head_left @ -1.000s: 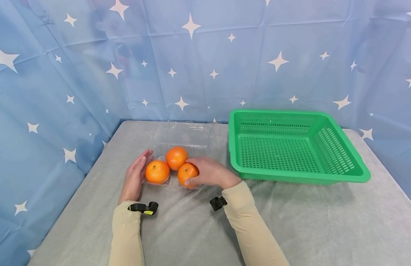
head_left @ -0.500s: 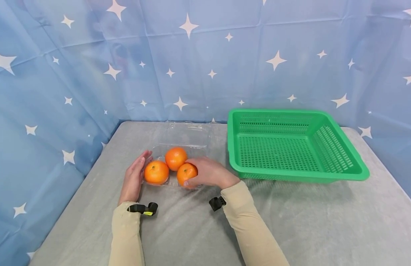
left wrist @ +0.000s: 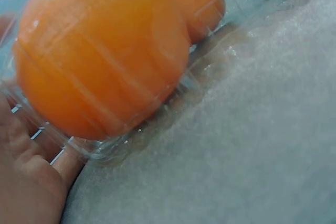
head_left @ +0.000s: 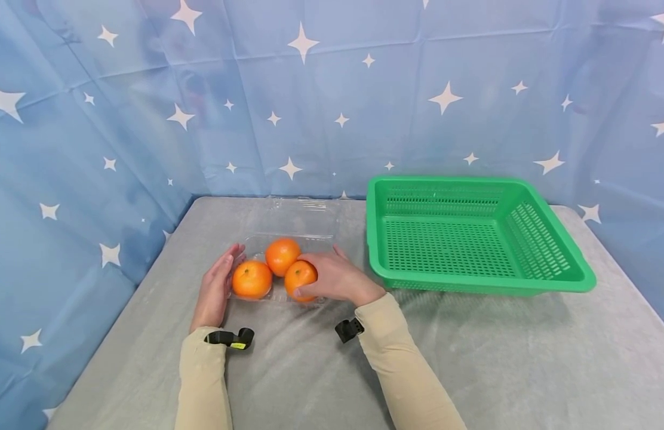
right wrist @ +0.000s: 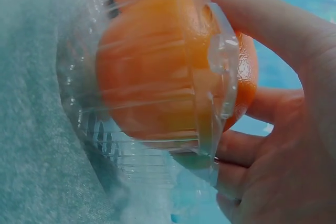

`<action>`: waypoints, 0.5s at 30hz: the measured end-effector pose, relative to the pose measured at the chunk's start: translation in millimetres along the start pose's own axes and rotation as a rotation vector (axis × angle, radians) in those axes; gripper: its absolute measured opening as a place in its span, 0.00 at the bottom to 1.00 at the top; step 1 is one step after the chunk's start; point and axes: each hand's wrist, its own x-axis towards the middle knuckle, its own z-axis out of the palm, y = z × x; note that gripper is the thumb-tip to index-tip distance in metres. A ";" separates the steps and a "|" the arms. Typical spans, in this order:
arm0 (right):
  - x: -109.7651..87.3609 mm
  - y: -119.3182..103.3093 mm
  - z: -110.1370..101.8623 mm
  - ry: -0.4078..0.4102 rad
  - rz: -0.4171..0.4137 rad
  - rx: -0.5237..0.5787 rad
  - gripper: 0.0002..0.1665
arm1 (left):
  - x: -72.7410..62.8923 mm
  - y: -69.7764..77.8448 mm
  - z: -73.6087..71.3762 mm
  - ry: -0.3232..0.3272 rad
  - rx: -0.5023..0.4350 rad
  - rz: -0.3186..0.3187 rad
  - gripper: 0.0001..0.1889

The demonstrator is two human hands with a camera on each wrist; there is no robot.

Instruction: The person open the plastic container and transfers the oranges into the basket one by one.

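Right grip [head_left: 337,278] holds the four-o'clock orange [head_left: 300,280] in the clear box [head_left: 275,297]; left grip [head_left: 215,289], fingers extended, lies along its nine-o'clock wall.
In the head view most right-hand fingers are hidden; sleeves [head_left: 205,382] are cut off towards six o'clock. Since half a second ago, the held orange sits slightly higher and one right finger [head_left: 340,251] pokes up. The left wrist camera's [head_left: 246,338] yellow label [head_left: 238,346] is unreadable.

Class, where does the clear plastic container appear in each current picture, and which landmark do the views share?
Head: left of centre, the clear plastic container lies between the left hand and right hand.
Left wrist: from lower left to upper right.
Right wrist: upper middle.
Shared landmark: the oranges inside.
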 end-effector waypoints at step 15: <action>-3.8 -0.3 -2.2 0.010 -0.038 0.103 0.36 | -0.7 -0.8 1.3 0.009 0.014 -0.012 0.28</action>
